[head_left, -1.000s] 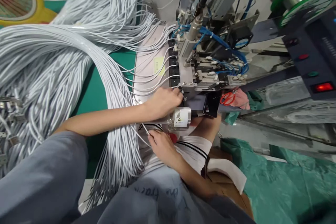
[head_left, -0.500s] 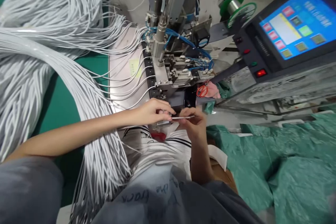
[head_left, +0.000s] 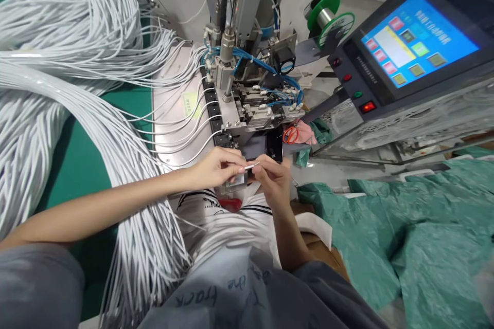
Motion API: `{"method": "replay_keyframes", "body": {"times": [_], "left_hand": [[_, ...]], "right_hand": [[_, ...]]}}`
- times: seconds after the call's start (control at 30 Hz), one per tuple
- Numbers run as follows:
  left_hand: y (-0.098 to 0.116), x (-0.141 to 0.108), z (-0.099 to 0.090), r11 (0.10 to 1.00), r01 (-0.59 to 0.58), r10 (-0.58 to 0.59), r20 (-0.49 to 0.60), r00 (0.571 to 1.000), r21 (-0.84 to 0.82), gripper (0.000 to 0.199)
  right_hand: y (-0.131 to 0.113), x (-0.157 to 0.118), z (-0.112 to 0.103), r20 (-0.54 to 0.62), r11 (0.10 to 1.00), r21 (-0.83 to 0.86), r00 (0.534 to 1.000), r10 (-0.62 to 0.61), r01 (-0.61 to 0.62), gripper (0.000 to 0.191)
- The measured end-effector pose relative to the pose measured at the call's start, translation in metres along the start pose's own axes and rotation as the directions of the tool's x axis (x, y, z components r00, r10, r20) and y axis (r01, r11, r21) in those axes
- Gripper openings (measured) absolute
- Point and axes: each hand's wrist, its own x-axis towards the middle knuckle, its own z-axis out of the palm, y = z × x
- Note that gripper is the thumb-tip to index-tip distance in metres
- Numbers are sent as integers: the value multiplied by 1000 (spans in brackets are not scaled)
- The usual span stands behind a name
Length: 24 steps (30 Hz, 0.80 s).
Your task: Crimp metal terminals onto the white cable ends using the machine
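My left hand (head_left: pixel 226 165) pinches a thin white cable (head_left: pixel 251 166) close to its end, in front of the machine. The fingers of my right hand (head_left: pixel 273 177) are closed at the tip of that same cable, and both hands nearly meet. Fine detail at the tip is too small to make out. Just beyond my hands stands the machine (head_left: pixel 231 108), with several white cables entering a black strip (head_left: pixel 210 100) along its left side. A large bundle of white cables (head_left: pixel 127 164) passes under my left forearm.
A control panel (head_left: pixel 417 46) with a lit screen stands to the right, and a green wire spool (head_left: pixel 328 18) sits behind it. Orange-handled scissors (head_left: pixel 290 134) and a pink cloth (head_left: pixel 305 133) lie right of a dark phone (head_left: pixel 274 145). Green plastic sheeting (head_left: pixel 386 216) fills the lower right.
My right hand has drawn in toward my left, and less of the cable shows between them. The cable now slants up to the right. The whole view has shifted slightly.
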Motion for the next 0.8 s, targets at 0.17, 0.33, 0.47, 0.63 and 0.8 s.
{"method": "replay_keyframes", "body": {"times": [0.17,0.33,0.47,0.63,0.8], "left_hand": [[-9,0,-5,914,-222,226,28,974,339,27],[-10,-4,-1,868,-211,240,-8,971,449,27],[-9,-6,1,848,-195,244,-36,969,492,30],[-14,-6,-4,573,-245,269,103,958,782,28],[-17,-3,-5,492,-158,181,76,980,856,26]], "right_hand": [[-3,13,-16,171,994,-90,982,84,-69,19],[2,12,-8,97,996,-79,994,40,-32,24],[2,5,7,-103,993,-119,995,-19,7,24],[5,7,1,-20,904,-419,994,-103,85,27],[16,17,-3,103,921,-387,995,6,34,31]]}}
